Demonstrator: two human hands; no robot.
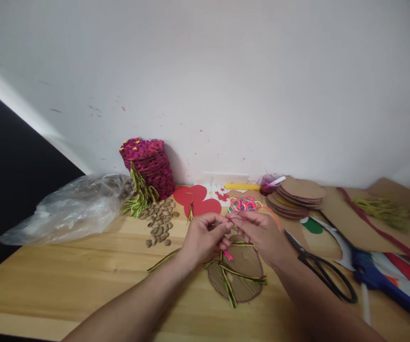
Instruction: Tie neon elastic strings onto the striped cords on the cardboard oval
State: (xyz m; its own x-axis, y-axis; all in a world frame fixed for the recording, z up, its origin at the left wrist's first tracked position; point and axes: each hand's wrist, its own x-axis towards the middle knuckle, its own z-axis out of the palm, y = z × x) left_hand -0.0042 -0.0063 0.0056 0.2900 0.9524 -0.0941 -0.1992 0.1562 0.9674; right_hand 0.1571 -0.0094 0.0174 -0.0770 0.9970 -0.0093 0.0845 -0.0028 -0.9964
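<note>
My left hand [205, 235] and my right hand [258, 232] meet over the wooden table [84, 280], fingertips pinched together on a thin strand I cannot make out. A pink rubber band [228, 255] hangs under my left fingers. Below the hands lies a brown cardboard disc [244, 275] crossed by green-and-yellow strips [228, 280]. A heap of bright rubber bands [244, 204] sits just behind the hands.
Black scissors [321, 268] lie right of my right wrist, a blue glue gun [379, 280] further right. Stacked cardboard discs [297, 194], a red paper heart [196, 199], scattered seeds [160, 223], a magenta stack [150, 166] and a plastic bag [69, 206] line the back.
</note>
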